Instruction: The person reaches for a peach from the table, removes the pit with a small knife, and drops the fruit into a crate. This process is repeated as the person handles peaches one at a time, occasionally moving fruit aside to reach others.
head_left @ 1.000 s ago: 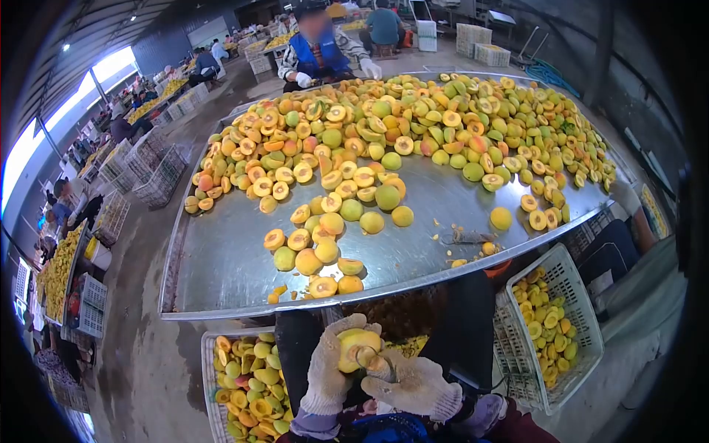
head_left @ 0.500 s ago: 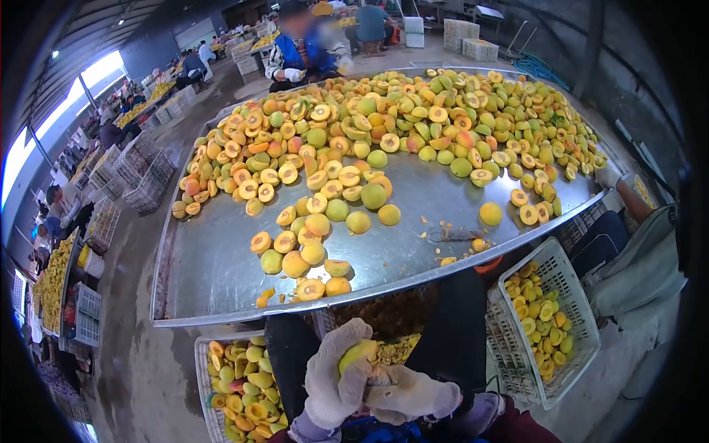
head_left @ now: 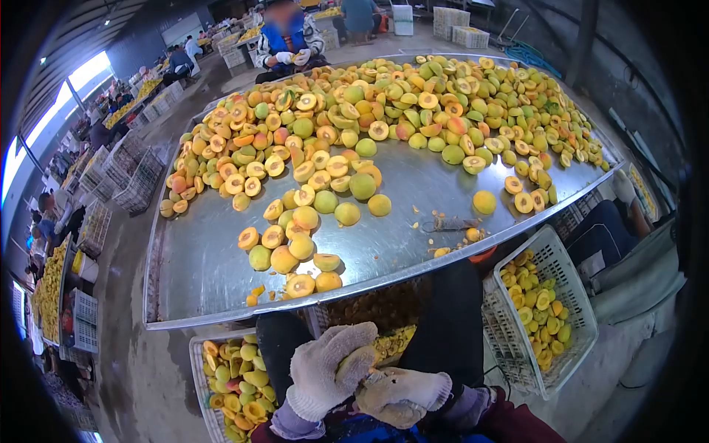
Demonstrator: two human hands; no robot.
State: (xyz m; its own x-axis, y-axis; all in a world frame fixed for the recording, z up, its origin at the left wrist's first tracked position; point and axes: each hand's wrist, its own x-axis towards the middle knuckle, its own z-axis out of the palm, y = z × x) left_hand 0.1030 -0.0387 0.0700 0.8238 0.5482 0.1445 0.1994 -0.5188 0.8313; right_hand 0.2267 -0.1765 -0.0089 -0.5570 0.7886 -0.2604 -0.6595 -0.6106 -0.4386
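Observation:
My left hand (head_left: 330, 371), in a pale knitted glove, is curled closed above my lap; whatever lies inside its fingers is hidden. My right hand (head_left: 405, 396), gloved too, is closed and meets the fingertips of the left. Something small and dark shows where they meet, too little to name. Below and beyond the hands, yellow cut fruit (head_left: 396, 344) lies between my knees. On the metal table (head_left: 203, 269) in front, a heap of halved yellow peaches (head_left: 413, 100) fills the far side, with a smaller group (head_left: 301, 247) close to the near edge.
A crate of peach halves (head_left: 193, 369) stands at my left, and another crate (head_left: 546, 387) at my right. A metal tool (head_left: 452, 224) lies on the table among scraps. Across it sits a person in a blue vest (head_left: 284, 40); another person's sleeve (head_left: 642, 251) is at right.
The peach piece seen in my left hand is now out of sight behind its fingers. Both hands have shifted slightly left in view. The person opposite has brought their hands together.

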